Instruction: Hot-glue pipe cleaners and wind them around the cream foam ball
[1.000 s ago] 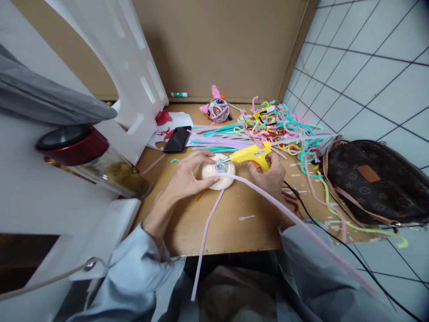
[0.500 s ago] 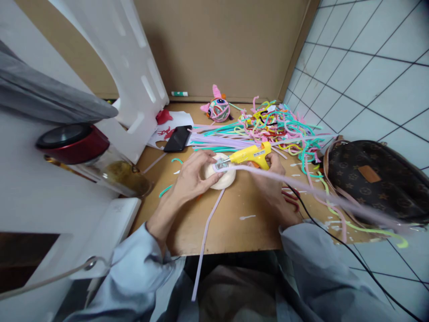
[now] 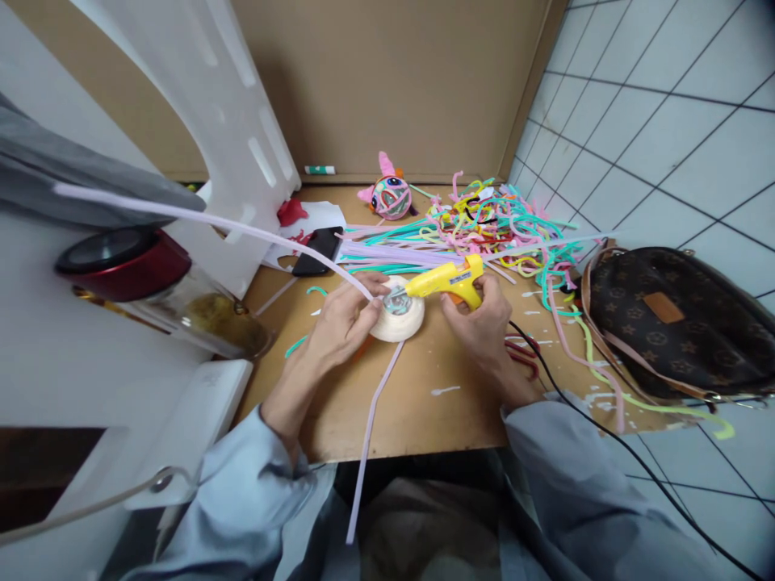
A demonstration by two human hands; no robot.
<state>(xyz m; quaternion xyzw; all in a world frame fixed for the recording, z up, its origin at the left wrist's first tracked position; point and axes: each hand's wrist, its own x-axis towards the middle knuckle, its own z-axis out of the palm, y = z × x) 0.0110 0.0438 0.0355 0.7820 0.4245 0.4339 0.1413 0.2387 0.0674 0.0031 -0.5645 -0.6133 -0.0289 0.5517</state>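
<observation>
My left hand (image 3: 346, 319) is closed, pinching a lilac pipe cleaner (image 3: 242, 232) between thumb and fingers. The long end of that pipe cleaner stretches up to the left. Beside my fingers sits a roll of cream tape (image 3: 398, 329), with a clear, shiny rounded piece (image 3: 398, 303) in its centre. My right hand (image 3: 484, 311) grips a yellow hot glue gun (image 3: 445, 281) by its handle. The gun's metal nozzle points left, over the clear piece; whether it touches cannot be made out. Another lilac pipe cleaner (image 3: 376, 428) runs from under the roll past the table's front edge.
A pile of coloured pipe cleaners (image 3: 496, 222) lies behind the glue gun, near a pink-eared ball figure (image 3: 391, 196). A black phone (image 3: 318, 252) rests at back left. A glass bottle (image 3: 199, 311) stands left, a brown bag (image 3: 678, 323) right. The gun's black cord (image 3: 563, 391) trails right.
The lilac pipe cleaner's long end has swung from the right side over to the upper left, now pinched in my left hand. My right hand still holds the glue gun over the roll.
</observation>
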